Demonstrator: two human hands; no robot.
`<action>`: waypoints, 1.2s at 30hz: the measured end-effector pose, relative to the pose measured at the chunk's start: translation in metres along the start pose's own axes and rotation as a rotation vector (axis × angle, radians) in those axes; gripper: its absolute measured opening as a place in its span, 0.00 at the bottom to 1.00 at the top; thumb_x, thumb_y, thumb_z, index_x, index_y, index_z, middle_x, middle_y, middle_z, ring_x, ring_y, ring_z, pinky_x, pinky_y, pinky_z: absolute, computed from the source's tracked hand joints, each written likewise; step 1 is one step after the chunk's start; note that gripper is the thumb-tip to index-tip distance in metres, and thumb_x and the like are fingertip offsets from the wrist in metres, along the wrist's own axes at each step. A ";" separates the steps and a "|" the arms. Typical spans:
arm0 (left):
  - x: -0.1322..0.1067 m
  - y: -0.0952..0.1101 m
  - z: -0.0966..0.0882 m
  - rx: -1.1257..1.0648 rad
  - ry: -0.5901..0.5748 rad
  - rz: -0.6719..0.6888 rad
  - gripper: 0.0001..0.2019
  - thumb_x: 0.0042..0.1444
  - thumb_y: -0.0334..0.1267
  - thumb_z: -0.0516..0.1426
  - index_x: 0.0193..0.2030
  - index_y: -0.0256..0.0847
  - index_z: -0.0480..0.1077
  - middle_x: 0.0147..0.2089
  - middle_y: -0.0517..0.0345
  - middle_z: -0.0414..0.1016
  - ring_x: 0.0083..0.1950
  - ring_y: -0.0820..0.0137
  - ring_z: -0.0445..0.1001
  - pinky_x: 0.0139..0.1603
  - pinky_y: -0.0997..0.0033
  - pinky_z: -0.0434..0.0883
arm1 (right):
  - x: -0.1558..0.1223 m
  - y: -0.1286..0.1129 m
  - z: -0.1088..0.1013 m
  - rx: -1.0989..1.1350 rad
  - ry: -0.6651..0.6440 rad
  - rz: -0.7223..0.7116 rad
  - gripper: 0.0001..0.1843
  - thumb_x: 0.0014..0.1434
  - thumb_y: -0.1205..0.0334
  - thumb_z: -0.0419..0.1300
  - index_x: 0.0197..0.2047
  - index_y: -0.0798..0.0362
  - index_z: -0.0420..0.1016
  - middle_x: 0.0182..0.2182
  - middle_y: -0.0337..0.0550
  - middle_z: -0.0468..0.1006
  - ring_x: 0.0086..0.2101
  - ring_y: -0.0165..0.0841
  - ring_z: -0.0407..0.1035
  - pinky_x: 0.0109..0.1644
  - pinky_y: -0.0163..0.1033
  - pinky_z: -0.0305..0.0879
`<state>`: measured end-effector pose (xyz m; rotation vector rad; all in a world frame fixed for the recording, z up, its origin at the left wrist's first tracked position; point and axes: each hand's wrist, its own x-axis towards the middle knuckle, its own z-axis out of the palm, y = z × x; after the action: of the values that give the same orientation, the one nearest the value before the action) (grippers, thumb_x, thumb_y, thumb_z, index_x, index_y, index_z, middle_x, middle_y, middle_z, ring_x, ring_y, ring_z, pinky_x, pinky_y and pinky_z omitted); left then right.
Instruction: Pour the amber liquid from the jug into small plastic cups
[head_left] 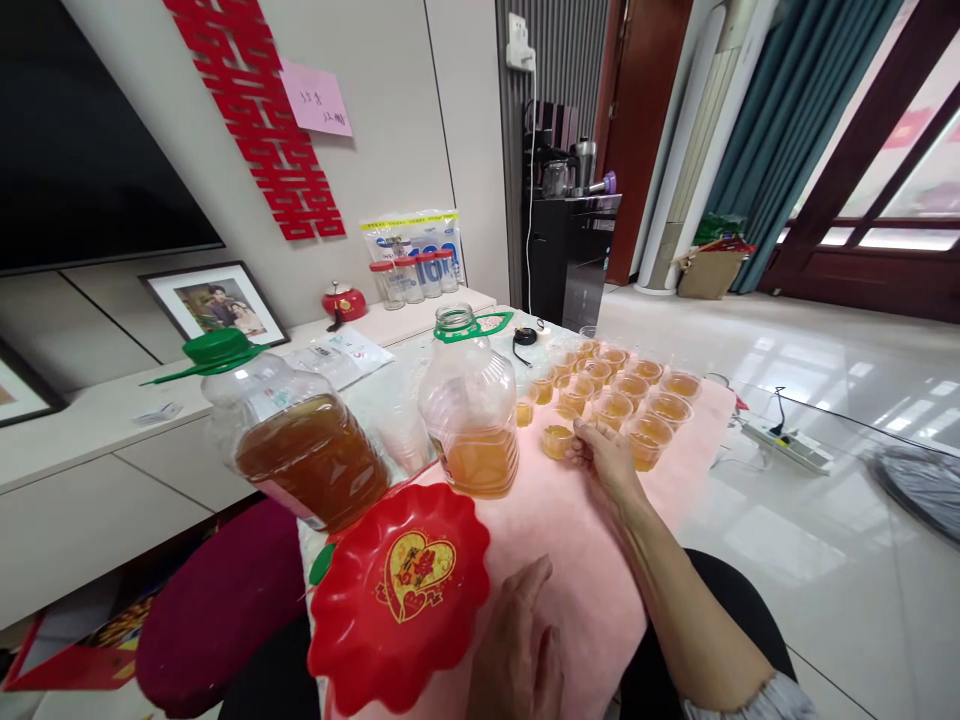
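Note:
My right hand (609, 462) pinches the rim of a small clear plastic cup (556, 442) holding amber liquid, low over the pink cloth (570, 540). Rows of similar filled cups (649, 436) stand just beyond and to the right of it. My left hand (517, 640) hovers or rests near the front edge with fingers stretched out and nothing in it. Beside it lies a red scalloped plate (397, 640) with a gold heart print. An uncapped plastic jug (480, 462), partly filled with amber liquid, stands behind the plate.
A fuller jug with a green cap (307, 455) stands at the left. Between the jugs are stacked clear cups (403, 435). Lidded glass jars (416, 280) and a framed photo (214, 305) line the cabinet. A power strip (786, 445) lies on the floor at right.

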<state>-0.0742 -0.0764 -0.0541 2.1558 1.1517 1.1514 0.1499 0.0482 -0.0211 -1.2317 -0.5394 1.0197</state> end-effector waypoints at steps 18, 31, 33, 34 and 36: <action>-0.006 -0.009 0.011 -0.062 -0.058 -0.007 0.22 0.67 0.29 0.47 0.67 0.41 0.64 0.60 0.48 0.78 0.64 0.67 0.76 0.64 0.66 0.77 | 0.022 0.008 0.015 0.109 0.095 0.020 0.18 0.67 0.51 0.63 0.54 0.53 0.74 0.48 0.44 0.79 0.41 0.33 0.76 0.43 0.44 0.77; -0.005 -0.008 0.011 -0.101 -0.092 -0.018 0.22 0.67 0.31 0.47 0.66 0.40 0.66 0.59 0.45 0.78 0.63 0.65 0.77 0.63 0.66 0.78 | 0.026 0.008 0.015 0.139 0.056 -0.013 0.21 0.67 0.50 0.63 0.58 0.52 0.73 0.53 0.47 0.78 0.47 0.37 0.76 0.49 0.49 0.77; -0.004 -0.007 0.010 -0.092 -0.096 -0.024 0.22 0.67 0.30 0.47 0.66 0.38 0.67 0.59 0.44 0.78 0.62 0.64 0.78 0.63 0.65 0.78 | 0.025 0.009 0.015 0.137 0.060 -0.007 0.21 0.67 0.50 0.63 0.58 0.52 0.73 0.53 0.46 0.78 0.46 0.36 0.76 0.48 0.48 0.78; -0.003 -0.007 0.009 -0.089 -0.095 -0.025 0.22 0.66 0.30 0.47 0.65 0.38 0.67 0.59 0.44 0.78 0.62 0.64 0.78 0.63 0.65 0.78 | 0.025 0.009 0.015 0.136 0.063 -0.004 0.21 0.67 0.50 0.63 0.58 0.52 0.73 0.52 0.46 0.78 0.46 0.36 0.76 0.48 0.48 0.78; -0.002 -0.006 0.008 -0.089 -0.093 -0.025 0.23 0.66 0.29 0.48 0.65 0.38 0.68 0.58 0.44 0.79 0.61 0.64 0.79 0.62 0.65 0.79 | 0.024 0.010 0.014 0.135 0.065 0.003 0.21 0.67 0.50 0.63 0.58 0.52 0.73 0.53 0.46 0.78 0.46 0.36 0.76 0.48 0.48 0.78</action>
<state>-0.0714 -0.0751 -0.0636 2.0986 1.0637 1.0598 0.1464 0.0763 -0.0307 -1.1424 -0.4120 0.9986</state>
